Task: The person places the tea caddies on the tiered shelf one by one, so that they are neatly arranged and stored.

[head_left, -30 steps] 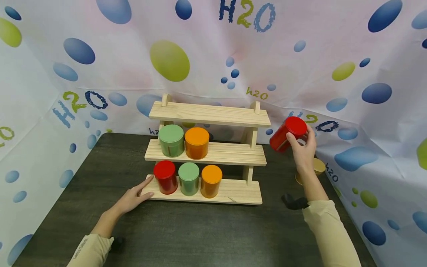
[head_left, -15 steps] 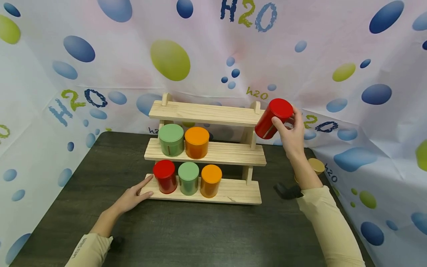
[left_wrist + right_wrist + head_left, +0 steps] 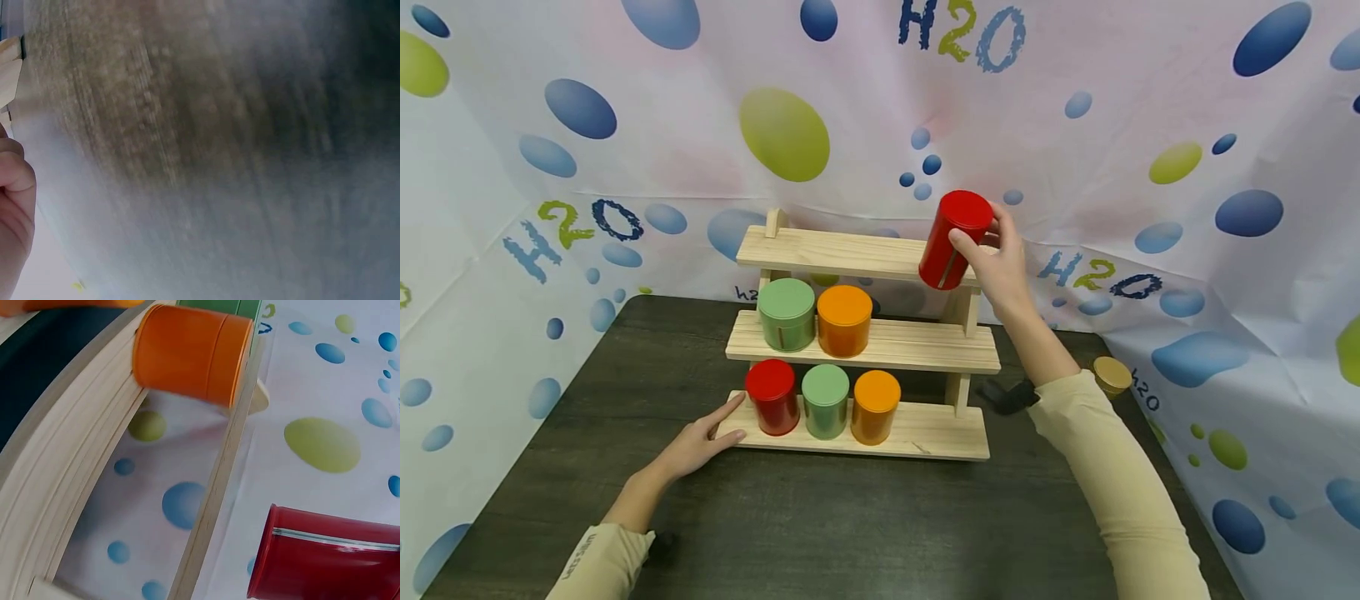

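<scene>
My right hand holds a tilted red tin in front of the right part of the top board. In the right wrist view the red tin shows its side seam. At the left end of the bottom board, my left hand grips the three-tier wooden shelf between thumb and fingers. A larger green tin and an orange tin stand on the middle board. Along the bottom board are a red tin, a green tin and an orange tin.
A yellow-lidded tin stands on the dark table at the right, partly behind the right sleeve. The black strap hangs by the right wrist. A patterned white curtain rises behind the shelf.
My right hand has carried the red tin left and up, from beside the shelf to its top board. The left hand has stayed at the shelf's end.
</scene>
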{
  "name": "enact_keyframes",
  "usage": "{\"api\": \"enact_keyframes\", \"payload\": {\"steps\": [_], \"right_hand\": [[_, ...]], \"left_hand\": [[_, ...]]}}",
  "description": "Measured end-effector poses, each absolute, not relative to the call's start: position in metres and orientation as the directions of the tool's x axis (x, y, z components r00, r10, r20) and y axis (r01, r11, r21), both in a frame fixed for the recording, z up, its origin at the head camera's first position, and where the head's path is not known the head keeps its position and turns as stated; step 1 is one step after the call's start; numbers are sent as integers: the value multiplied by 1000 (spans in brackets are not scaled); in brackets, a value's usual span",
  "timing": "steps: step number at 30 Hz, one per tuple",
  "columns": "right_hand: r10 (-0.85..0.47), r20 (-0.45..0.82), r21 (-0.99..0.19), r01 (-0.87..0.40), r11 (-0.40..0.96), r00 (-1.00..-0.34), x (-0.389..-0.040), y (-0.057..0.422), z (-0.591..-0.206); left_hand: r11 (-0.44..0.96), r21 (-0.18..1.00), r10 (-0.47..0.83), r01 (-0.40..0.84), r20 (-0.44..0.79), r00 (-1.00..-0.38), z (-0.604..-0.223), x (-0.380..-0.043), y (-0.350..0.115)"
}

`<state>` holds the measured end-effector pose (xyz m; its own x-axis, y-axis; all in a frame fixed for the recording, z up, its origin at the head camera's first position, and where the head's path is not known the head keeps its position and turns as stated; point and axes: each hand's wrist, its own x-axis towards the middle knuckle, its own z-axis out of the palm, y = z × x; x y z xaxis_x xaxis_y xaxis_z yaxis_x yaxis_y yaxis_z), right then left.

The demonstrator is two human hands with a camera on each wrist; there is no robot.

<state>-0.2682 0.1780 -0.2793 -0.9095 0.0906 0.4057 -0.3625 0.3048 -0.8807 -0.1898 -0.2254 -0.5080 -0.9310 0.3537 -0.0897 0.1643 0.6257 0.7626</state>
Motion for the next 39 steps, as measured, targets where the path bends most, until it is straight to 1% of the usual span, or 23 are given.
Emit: {"api": "enact_keyframes", "payload": {"steps": [5,12,18,28,34,39], "right_hand": [[69,354,-904,-323,281,-933,-277,155,-276],[-4,304,-921,-295,255,-953,-289,128,-272],[-60,281,-919,-286,272,-958,-297,105,-267],[-110,272,-907,-292,302,-956,-307,65,-263],[-135,259,-913,-288,289,-956,-313,49,-265],[-135,237,-914,-268,306,-962,-318,39,-268]], "left_hand": [[610,776,354,158,-88,-931,-511,-190,-225],[612,771,361,179,-71,-930,-510,-190,-225],[611,773,357,168,-80,-931,-507,-189,-224],[604,781,354,159,-84,-931,-513,-189,-226],[612,777,350,145,-102,-931,-511,-191,-226],[614,777,348,138,-110,-931,-508,-191,-225]]}}
